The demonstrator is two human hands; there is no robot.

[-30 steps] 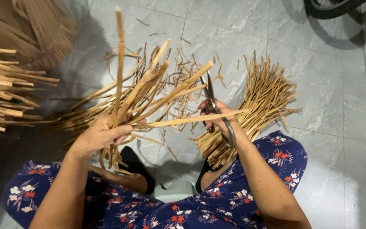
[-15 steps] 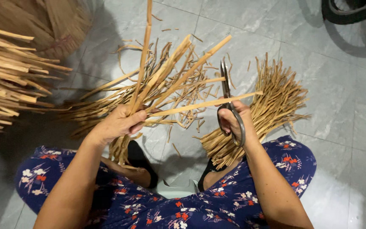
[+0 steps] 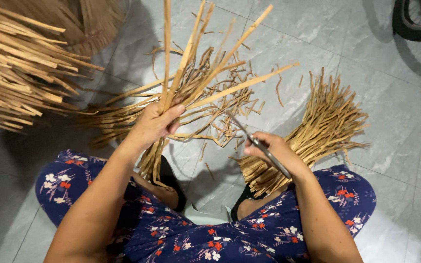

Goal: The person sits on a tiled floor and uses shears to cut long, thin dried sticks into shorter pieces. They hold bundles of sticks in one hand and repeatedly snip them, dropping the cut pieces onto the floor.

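Note:
My left hand (image 3: 154,124) grips a fan of long tan bamboo strips (image 3: 198,73) that spread upward and to the right. My right hand (image 3: 274,151) holds metal scissors (image 3: 261,148) with the blades pointing up-left toward the underside of the strips, close to the lowest one. Both hands are raised above my lap, which is covered in dark blue flowered cloth (image 3: 230,238).
A sheaf of cut strips (image 3: 317,129) lies on the grey tiled floor by my right knee. Loose trimmings (image 3: 220,122) litter the floor ahead. A thick bundle of strips (image 3: 15,78) sits at the left, and a dark tyre (image 3: 420,22) shows at the top right.
My right hand has lowered and tilted the scissors from upright to pointing up-left. The held strips have risen and spread a little.

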